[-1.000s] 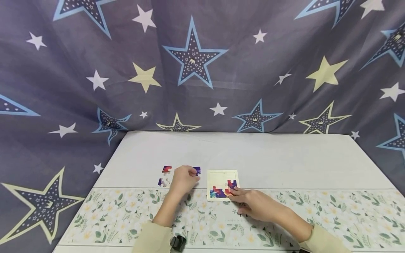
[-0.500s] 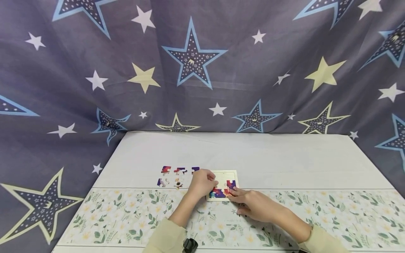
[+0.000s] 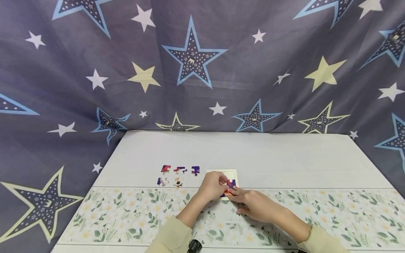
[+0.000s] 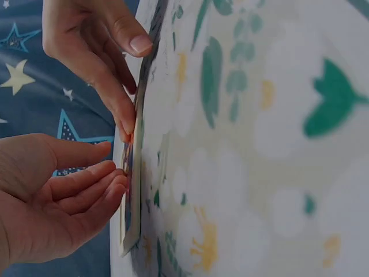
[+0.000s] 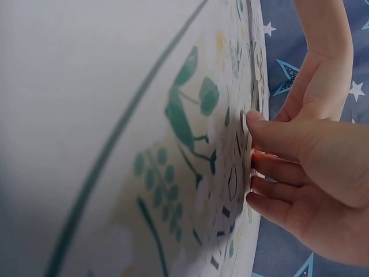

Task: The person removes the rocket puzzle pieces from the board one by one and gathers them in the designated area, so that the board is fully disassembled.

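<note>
On the white, flower-banded table, both hands meet low over the puzzle tray: the right hand rests fairly straight fingertips at its near right corner, while the left hand bends its fingers over it, whether round a piece I cannot tell. The shallow tray looks light and stiff, likely to slide unless pressed at the rim. The five loose pieces left of it look thin, rigid and perhaps slick; pinching opposite edges, clear of the tabs, should suit them.
</note>
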A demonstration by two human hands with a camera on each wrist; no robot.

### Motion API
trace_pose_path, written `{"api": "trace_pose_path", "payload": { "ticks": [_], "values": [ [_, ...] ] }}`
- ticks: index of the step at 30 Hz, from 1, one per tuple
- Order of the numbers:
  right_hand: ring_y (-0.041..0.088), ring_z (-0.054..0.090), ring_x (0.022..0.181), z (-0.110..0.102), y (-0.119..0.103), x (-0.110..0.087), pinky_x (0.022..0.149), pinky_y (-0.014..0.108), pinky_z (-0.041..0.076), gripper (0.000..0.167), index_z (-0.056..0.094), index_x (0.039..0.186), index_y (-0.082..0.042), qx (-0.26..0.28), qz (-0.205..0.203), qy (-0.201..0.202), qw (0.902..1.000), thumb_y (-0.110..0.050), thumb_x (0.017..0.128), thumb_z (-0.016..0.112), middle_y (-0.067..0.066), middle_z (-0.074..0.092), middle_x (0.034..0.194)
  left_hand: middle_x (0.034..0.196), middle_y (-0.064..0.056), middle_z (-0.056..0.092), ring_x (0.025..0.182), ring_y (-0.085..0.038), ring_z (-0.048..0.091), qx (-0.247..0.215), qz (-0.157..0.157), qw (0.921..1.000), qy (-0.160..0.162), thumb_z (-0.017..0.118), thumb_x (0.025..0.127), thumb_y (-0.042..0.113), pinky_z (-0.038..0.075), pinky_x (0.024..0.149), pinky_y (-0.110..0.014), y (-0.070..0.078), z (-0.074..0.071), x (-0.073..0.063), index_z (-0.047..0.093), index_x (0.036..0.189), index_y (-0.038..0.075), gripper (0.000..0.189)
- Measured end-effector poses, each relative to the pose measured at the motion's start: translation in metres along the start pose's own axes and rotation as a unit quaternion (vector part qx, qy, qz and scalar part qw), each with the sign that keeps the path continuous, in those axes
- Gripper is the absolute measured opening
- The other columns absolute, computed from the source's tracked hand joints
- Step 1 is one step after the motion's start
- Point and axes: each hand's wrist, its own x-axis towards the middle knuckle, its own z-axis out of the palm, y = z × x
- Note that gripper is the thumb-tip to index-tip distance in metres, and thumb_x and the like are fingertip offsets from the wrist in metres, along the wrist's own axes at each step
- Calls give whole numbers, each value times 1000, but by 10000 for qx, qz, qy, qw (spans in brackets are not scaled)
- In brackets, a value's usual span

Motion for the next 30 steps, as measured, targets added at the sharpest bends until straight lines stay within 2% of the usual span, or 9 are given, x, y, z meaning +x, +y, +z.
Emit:
{"api": "trace_pose_path", "payload": {
  "ticks": [7,12,17,23,30],
  "values": [
    [32,54,127,0,1,0,97,41,51,48,60,129,-6,4,9,14,10000,-20,84,72,19,53,138,81,-9,69,72,-12,60,-92,117,9998,120,70,80,1,50,65,-21,-2,1,1,70,91,-1,11],
    [31,55,127,1,2,0,96,40,52,48,61,128,-6,34,2,6,10000,-21,84,72,18,54,137,81,-13,70,71,-14,64,-514,66,9984,221,70,78,-1,53,65,-21,-8,1,3,70,88,-3,10],
    [31,53,129,1,2,0,96,39,52,48,60,129,-6,66,-14,-3,10000,-21,85,71,15,53,140,84,-13,72,72,-15,66,-1008,-295,9944,125,69,81,3,53,64,-22,-11,-2,5,71,90,-2,11],
    [31,52,129,1,2,1,95,38,53,48,59,130,-5,106,4,-83,9999,-20,86,70,17,51,140,85,-11,72,70,-12,64,-1472,-849,9854,-62,69,84,8,52,63,-22,-14,-5,7,72,94,1,12],
    [30,51,131,1,2,1,97,39,51,48,59,130,-5,94,-2,-73,9999,-20,86,70,15,51,141,86,-12,72,70,-13,65,-1870,-1080,9763,-138,69,82,7,53,64,-22,-14,-6,8,70,97,0,16]
  ]
}}
